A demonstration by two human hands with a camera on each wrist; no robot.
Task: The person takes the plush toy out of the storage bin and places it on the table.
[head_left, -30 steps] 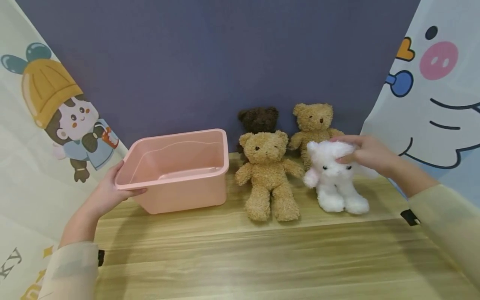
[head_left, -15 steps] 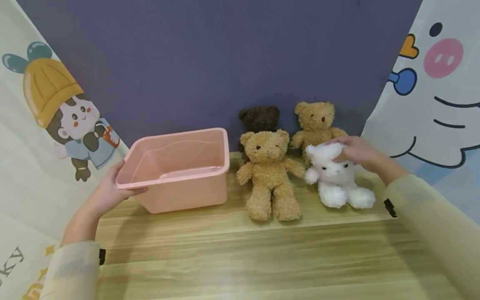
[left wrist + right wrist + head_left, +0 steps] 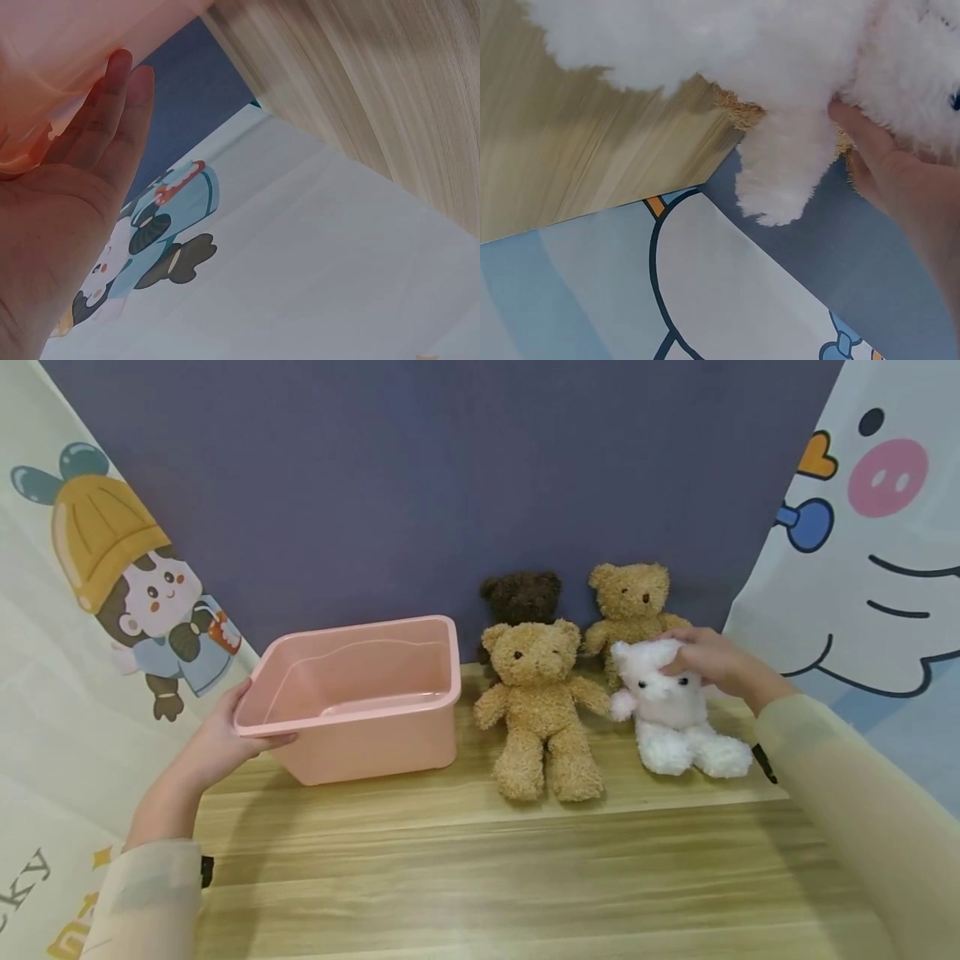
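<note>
A pink plastic tub [image 3: 382, 743] stands on the wooden table at the left. My left hand [image 3: 213, 743] holds its left corner, thumb along the front under the rim; in the left wrist view the fingers [image 3: 112, 112] lie against the tub's outside. At the right sits a white plush toy [image 3: 663, 752] with dark eyes and a pinkish arm. My right hand [image 3: 712, 656] grips its head from behind and above, the thumb near its brow. Beside it, a tan teddy bear [image 3: 543, 710] leans in front of a dark brown bear [image 3: 521, 597]. Another tan bear [image 3: 630, 597] sits behind the white toy.
The wood-grain table [image 3: 480, 877] spreads in front of the toys. A dark blue backdrop [image 3: 480, 468] rises behind them. Printed curtains close in the left side [image 3: 60, 710] and right side [image 3: 892, 643].
My right hand and sleeve have shifted a little to the left. The white plush toy's lower body has swung right and its legs splay more. The left hand and tub keep their place.
</note>
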